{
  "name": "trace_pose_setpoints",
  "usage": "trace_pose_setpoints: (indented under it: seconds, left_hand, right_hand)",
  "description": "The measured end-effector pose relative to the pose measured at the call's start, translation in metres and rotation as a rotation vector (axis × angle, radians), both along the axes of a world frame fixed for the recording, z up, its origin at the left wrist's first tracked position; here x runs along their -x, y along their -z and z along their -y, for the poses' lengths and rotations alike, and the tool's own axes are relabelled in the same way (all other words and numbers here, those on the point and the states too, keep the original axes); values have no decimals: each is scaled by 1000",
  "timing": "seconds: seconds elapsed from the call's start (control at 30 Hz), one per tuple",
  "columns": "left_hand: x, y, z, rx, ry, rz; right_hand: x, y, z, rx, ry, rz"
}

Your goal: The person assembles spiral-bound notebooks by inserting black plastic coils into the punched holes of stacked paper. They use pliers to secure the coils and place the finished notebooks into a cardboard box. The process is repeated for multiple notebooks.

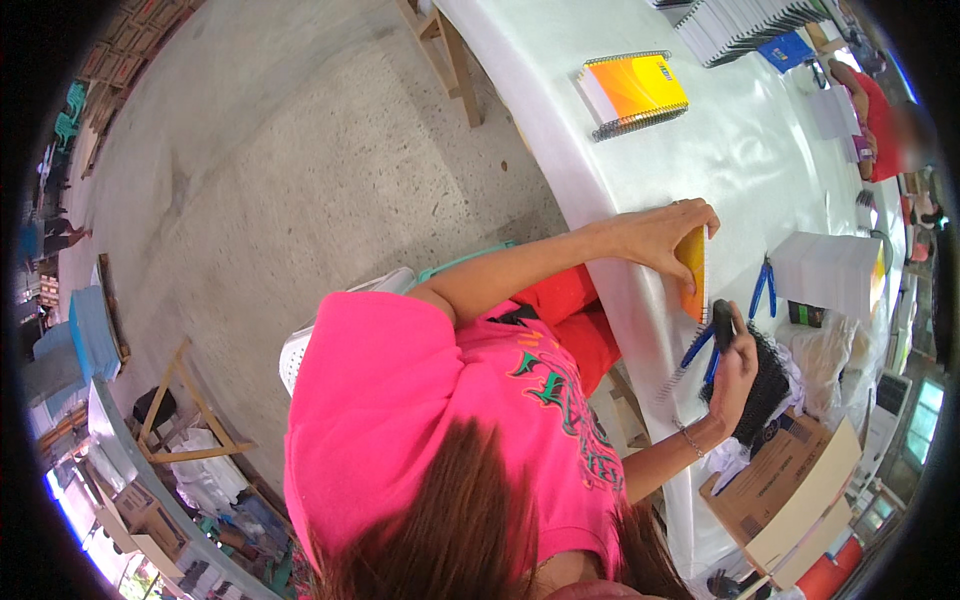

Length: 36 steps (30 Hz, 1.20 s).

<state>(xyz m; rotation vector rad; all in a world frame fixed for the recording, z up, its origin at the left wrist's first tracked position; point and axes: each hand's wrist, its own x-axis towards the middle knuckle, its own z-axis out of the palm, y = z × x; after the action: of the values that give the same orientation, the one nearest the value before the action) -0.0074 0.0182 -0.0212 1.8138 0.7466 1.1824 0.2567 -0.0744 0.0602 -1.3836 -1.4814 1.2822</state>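
My left hand [665, 238] is closed around a small yellow-orange notebook [691, 272], which stands on edge on the white-covered table. A thin wire coil [672, 381] trails from the notebook's lower end toward the table edge. My right hand [737, 372] is curled just beside that end, with a dark rounded thing [722, 325] at its fingertips; whether it is held or worn on a finger, I cannot tell. Blue handles [697, 346] of a tool show by this hand, partly hidden. Blue-handled pliers [763, 287] lie apart, a little farther away.
Yellow spiral notebooks [636, 93] lie stacked farther left on the table. Beyond the pliers stands a white paper stack [828, 268]. A black heap of coils [765, 388] and an open cardboard box [775, 462] sit right of my right hand. Across the table is a person in red [880, 128].
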Motion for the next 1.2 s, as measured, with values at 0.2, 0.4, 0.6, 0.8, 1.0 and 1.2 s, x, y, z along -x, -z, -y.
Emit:
trace_pose_setpoints:
  seconds: [0.2, 0.4, 0.6, 0.8, 1.0, 1.2]
  left_hand:
    - [1, -4, 1, 4, 21, -19]
    - [0, -3, 0, 25, 35, -37]
    - [-2, 2, 1, 38, 38, -35]
    - [-4, 1, -2, 62, 45, -54]
    - [-3, 2, -4, 53, 50, -61]
    - [-3, -2, -1, 81, 18, -103]
  right_hand:
    - [1, 3, -2, 2, 70, 275]
    - [13, 1, -1, 10, 149, 261]
    - [10, 0, 5, -73, 6, 125]
    - [9, -11, 3, -83, -156, 44]
    - [12, 8, -5, -100, -48, -193]
    - [29, -13, -1, -68, -22, -5]
